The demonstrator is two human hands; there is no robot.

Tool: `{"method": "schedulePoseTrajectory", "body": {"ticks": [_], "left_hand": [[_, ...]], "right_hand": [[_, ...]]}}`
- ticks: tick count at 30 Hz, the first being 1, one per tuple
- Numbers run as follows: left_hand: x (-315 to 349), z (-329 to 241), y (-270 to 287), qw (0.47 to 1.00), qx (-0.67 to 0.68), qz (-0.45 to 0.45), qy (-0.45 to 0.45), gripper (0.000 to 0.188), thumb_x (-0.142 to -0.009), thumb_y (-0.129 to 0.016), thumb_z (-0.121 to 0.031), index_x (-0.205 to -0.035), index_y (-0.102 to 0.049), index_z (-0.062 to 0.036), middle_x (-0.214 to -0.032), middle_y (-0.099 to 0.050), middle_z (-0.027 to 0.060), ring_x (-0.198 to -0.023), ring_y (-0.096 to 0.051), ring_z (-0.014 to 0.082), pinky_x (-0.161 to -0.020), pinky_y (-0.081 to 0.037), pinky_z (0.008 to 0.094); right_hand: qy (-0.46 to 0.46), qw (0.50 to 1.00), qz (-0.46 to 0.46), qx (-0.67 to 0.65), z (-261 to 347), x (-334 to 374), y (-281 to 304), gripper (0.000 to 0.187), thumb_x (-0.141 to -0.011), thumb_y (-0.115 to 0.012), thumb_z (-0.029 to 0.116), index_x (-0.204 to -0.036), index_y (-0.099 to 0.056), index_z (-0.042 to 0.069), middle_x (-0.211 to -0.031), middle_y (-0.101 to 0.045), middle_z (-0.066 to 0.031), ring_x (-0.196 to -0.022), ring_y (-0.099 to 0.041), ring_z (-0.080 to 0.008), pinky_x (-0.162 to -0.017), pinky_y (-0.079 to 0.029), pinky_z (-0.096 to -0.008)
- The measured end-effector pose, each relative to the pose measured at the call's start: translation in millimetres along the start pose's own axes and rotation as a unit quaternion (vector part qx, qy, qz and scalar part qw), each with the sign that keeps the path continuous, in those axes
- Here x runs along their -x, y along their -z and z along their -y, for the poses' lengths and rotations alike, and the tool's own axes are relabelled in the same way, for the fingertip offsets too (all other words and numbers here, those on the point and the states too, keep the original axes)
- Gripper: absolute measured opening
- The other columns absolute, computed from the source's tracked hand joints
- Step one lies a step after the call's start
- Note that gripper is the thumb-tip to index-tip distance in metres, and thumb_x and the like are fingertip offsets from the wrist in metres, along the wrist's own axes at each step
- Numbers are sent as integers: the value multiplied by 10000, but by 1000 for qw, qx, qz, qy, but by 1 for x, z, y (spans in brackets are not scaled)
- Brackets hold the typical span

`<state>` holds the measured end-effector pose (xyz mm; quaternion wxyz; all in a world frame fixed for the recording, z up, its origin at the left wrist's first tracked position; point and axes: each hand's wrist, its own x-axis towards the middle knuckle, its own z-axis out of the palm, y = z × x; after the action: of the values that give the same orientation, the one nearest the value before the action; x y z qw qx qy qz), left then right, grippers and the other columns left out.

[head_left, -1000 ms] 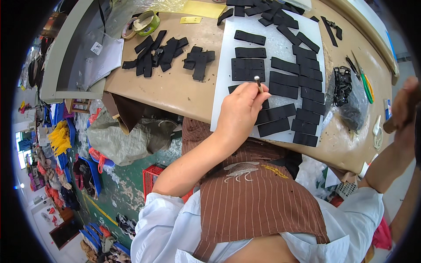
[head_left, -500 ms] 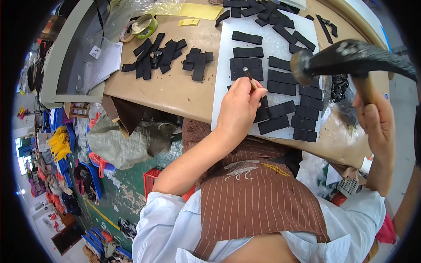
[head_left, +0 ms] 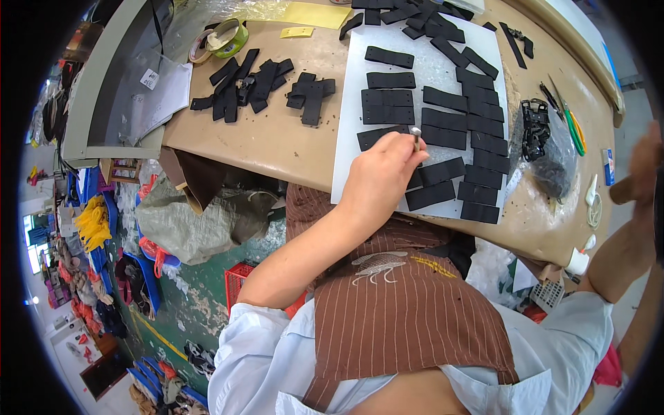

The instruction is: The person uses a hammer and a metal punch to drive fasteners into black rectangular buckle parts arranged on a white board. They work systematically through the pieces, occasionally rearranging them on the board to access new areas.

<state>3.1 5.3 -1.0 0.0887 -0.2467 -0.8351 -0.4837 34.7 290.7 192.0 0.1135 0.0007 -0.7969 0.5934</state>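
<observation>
Metal punch (head_left: 416,135) pinched in left hand (head_left: 382,171), near black strap pieces (head_left: 444,139). Right hand (head_left: 644,162), blurred far right, grips wooden handle (head_left: 622,193).

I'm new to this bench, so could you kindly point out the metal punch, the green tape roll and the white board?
Metal punch (head_left: 416,133): head view, silver top end.
Green tape roll (head_left: 239,45): head view, outer green side.
White board (head_left: 433,75): head view, bare upper part.

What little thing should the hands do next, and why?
Maybe the right hand should swing its brown-handled tool over to tap the metal rod. The left hand pinches the rod, shiny end up, above a white board with black strips, while the right hand is out to the side. The tool's other end is out of view.
</observation>
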Motion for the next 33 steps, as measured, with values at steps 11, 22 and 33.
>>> {"method": "schedulePoseTrajectory", "body": {"ticks": [11, 22, 33], "left_hand": [[0, -14, 20, 917, 319, -51, 233, 124, -922, -600, -97, -887, -521, -9, -815, -604, 70, -727, -651, 127, -581, -536, 251], [19, 1, 73, 959, 234, 39, 156, 64, -917, -594, -34, -946, -591, 23, -902, -651, 64, -854, -679, 152, -705, -573, 248], [44, 15, 58, 982, 94, 5, 161, 102, -926, -568, -24, -1010, -602, 23, -949, -646, 66, -854, -669, 121, -675, -584, 248]], "right_hand": [[-12, 972, 172, 159, -50, 33, -30, 357, -1000, -450, 346, -1003, -552, 4, -646, -392, 60, -570, -331, -27, -512, -254, -199], [21, 960, 224, 167, -56, 35, -56, 309, -975, -492, 264, -884, -567, -21, -632, -397, -41, -529, -344, -110, -495, -274, -270], [33, 942, 283, 175, -63, 38, -84, 224, -948, -523, 182, -851, -538, -20, -590, -414, -92, -496, -385, -178, -483, -314, -293]]}}
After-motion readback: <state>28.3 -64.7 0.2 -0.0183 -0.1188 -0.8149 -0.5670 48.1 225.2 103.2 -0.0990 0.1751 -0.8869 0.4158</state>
